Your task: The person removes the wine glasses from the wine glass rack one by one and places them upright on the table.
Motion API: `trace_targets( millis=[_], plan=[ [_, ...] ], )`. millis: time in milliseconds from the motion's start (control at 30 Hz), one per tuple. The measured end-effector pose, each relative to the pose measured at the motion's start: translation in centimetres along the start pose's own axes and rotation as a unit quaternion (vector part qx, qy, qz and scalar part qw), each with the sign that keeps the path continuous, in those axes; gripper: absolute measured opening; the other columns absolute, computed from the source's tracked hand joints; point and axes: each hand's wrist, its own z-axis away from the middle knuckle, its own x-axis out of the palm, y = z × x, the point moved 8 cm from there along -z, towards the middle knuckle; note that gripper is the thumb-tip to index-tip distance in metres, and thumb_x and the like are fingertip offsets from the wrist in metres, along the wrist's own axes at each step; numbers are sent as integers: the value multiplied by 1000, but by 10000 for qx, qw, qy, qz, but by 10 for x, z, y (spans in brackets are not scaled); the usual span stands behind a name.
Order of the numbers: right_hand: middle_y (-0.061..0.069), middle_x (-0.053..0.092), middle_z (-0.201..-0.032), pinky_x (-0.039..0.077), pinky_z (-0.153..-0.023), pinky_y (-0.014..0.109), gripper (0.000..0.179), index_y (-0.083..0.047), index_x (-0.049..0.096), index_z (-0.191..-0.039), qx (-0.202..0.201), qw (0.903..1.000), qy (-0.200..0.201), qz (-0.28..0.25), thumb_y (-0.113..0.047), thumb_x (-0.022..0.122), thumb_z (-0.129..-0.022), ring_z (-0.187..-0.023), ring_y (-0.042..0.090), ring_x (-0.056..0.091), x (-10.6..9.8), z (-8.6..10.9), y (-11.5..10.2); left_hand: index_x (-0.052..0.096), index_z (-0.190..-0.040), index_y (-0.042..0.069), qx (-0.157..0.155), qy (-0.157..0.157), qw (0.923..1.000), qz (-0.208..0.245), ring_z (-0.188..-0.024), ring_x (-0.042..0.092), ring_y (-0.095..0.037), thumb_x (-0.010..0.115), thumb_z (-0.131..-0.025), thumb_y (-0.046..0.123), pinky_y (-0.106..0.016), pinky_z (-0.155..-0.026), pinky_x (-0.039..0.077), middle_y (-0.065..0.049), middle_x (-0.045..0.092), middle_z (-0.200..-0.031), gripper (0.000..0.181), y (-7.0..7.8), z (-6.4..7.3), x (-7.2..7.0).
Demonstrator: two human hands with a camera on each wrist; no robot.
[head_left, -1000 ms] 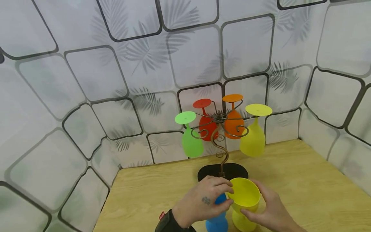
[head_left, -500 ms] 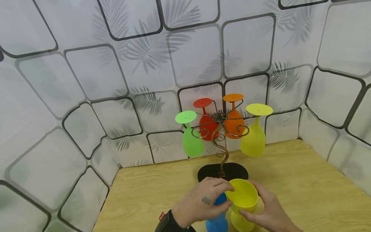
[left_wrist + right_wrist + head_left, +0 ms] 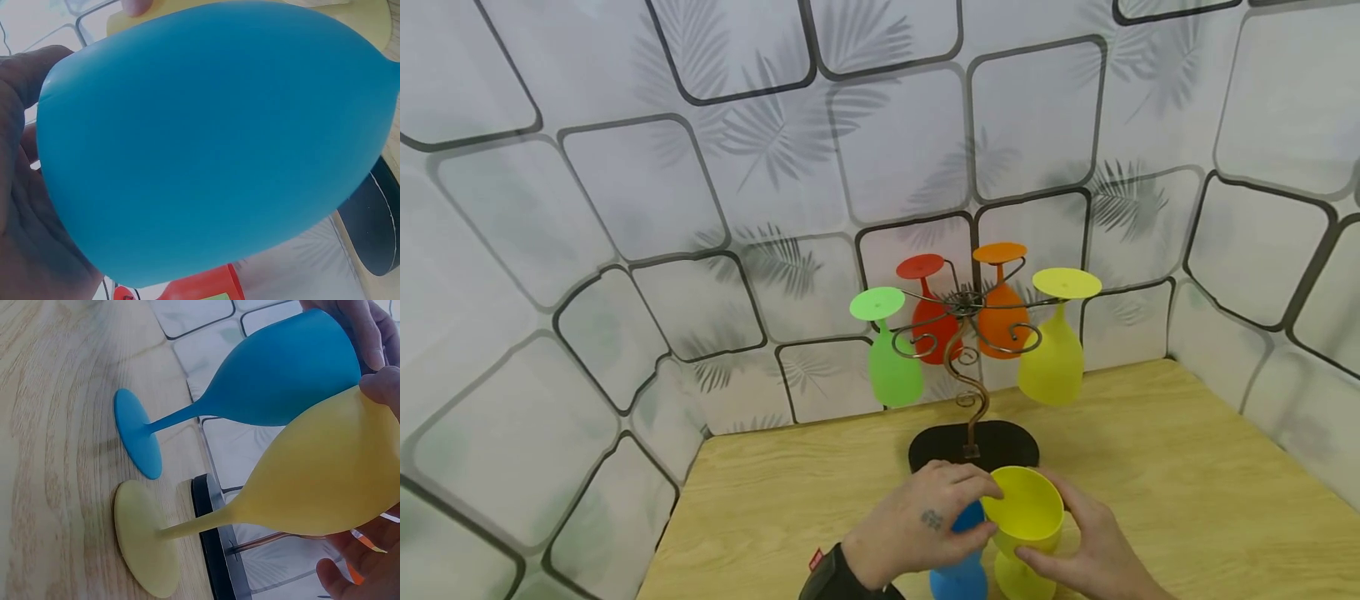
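A blue wine glass [image 3: 958, 575] stands upright on the table, partly covered by my left hand [image 3: 928, 521], whose fingers and thumb curl round its rim. In the left wrist view the blue bowl fills most of the picture, with that hand at its rim. Close on its right stands a yellow wine glass [image 3: 1024, 575], upright and open end up. My right hand [image 3: 1093, 542] grips its bowl near the rim, thumb on the near side and fingers beyond. The right wrist view shows the yellow foot [image 3: 147, 540] and the blue foot [image 3: 137, 434] side by side on the wood.
Behind the hands rises a metal glass rack [image 3: 967, 375] on a black base [image 3: 1018, 442]. Green [image 3: 895, 371], red [image 3: 934, 329], orange [image 3: 1002, 321] and another yellow wine glass [image 3: 1051, 362] hang upside down from it. Patterned cloth walls [image 3: 775, 250] enclose the wooden table [image 3: 790, 483].
The right hand has brought the yellow wine glass slightly left and nearer to me, closer to the blue one. My left hand has stayed nearly still at the blue rim.
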Motion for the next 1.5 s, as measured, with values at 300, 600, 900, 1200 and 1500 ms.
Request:
trace_targets(
  millis=[300,600,900,1200,1500],
  plan=[
    [0,59,-121,56,-72,34,88,-10,43,-140,204,9996,77,171,-26,89,-66,-91,7,58,-3,4,6,65,-112,20,15,-100,9999,122,-101,52,4,64,-93,34,-18,-88,45,11,62,-113,23,2,0,1],
    [11,54,-131,53,-79,32,67,-3,39,-142,-212,9994,272,-72,0,67,-81,-111,11,50,-21,-4,1,64,-117,18,53,-4,9996,294,-113,50,-2,61,-95,37,-25,-97,45,4,59,-124,29,2,1,-4],
    [13,45,-138,35,-90,8,70,4,36,-141,-20,9866,1625,-141,6,68,-79,-122,21,40,-71,-52,19,59,-125,14,-221,348,9988,251,-120,49,-12,61,-95,38,-32,-100,46,-1,55,-132,38,-13,8,-21],
    [25,40,-141,34,-91,23,82,3,31,-145,254,9867,1599,172,-2,76,-77,-122,37,38,-89,-72,38,41,-142,9,-537,323,9975,323,-122,49,-15,58,-96,41,-37,-100,48,-6,52,-138,58,-28,11,-35],
    [31,37,-142,37,-92,67,95,3,19,-149,655,9891,1320,53,-16,79,-79,-123,46,39,-79,-97,46,37,-145,7,-820,259,9937,724,-127,45,-17,56,-97,39,-39,-103,44,-8,48,-142,60,-55,2,-40]
  ],
)
